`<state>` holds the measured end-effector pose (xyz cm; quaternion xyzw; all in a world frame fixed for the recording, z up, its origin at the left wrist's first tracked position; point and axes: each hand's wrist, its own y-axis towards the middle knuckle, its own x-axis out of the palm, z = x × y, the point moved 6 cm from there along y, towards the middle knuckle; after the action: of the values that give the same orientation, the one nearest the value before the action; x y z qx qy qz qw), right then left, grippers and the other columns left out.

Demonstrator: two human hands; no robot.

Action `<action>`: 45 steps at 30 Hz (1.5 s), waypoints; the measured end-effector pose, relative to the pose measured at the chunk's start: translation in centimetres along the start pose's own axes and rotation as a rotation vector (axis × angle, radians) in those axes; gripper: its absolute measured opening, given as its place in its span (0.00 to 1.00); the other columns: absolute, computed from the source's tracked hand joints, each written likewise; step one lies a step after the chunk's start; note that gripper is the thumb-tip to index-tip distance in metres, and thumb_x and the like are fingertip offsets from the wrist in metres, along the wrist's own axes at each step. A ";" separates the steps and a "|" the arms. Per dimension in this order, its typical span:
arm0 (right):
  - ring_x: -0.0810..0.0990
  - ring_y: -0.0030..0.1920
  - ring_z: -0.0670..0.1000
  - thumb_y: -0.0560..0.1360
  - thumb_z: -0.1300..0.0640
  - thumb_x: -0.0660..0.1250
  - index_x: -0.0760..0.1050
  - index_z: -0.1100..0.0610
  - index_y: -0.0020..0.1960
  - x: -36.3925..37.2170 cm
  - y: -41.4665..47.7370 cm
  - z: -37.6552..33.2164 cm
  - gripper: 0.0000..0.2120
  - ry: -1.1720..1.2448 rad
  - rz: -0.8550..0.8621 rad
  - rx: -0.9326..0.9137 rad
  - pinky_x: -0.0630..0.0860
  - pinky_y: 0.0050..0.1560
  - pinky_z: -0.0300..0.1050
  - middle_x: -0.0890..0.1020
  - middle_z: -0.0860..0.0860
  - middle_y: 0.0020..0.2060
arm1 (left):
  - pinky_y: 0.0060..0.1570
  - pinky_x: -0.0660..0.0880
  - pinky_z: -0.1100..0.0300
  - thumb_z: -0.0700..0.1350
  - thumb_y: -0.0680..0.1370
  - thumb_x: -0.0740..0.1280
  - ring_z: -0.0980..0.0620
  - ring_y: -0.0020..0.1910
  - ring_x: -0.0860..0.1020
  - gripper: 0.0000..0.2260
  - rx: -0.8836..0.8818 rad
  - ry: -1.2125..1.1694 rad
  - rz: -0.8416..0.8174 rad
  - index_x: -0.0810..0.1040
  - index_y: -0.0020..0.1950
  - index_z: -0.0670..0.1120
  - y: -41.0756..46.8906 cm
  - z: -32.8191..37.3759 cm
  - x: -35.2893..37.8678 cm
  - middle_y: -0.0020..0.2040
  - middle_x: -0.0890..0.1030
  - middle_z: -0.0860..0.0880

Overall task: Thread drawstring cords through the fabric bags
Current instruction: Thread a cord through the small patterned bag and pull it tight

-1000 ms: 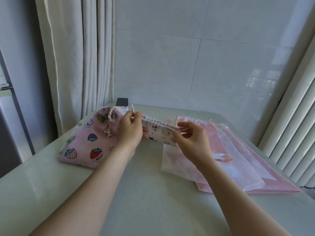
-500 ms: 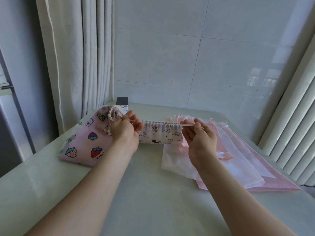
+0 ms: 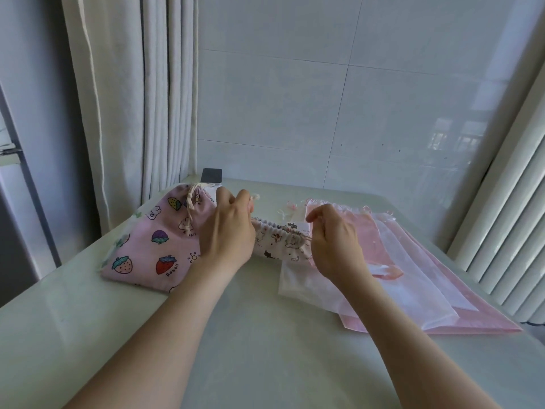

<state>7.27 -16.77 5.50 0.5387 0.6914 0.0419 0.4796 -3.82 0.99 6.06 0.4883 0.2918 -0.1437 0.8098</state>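
Right hand [image 3: 333,240] rolled knuckles-up since half second ago; fingers now pinch cord [image 3: 255,197] at right mouth of casing, I think. Left hand [image 3: 227,231] curled round bunched left end of cat-print bag [image 3: 280,246], held between hands above table [image 3: 265,349]. Risk: hard tug drags loose tail at left into casing.

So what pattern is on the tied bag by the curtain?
Bag: pink, printed with strawberries and rabbits; head view.

Left hand [image 3: 227,234] and right hand [image 3: 333,246] bare. Left forearm [image 3: 165,329] and right forearm [image 3: 413,343] likewise uncovered, right down to the lower edge of view. Slim wrists, slender fingers. Nails too small to tell.
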 end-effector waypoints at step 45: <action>0.79 0.33 0.50 0.77 0.63 0.68 0.86 0.53 0.52 -0.2 -0.8 -0.4 0.10 -0.070 0.155 -0.157 0.78 0.35 0.47 0.79 0.46 0.30 | 0.59 0.72 0.40 0.46 0.80 0.69 0.32 0.60 0.77 0.06 -0.135 0.019 0.046 0.86 0.47 0.52 -0.8 0.6 -0.8 0.34 0.84 0.45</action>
<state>6.37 -17.06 5.37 0.5526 0.6252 0.1141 0.5392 -4.70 0.06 6.16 0.4402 0.2972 -0.1005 0.8413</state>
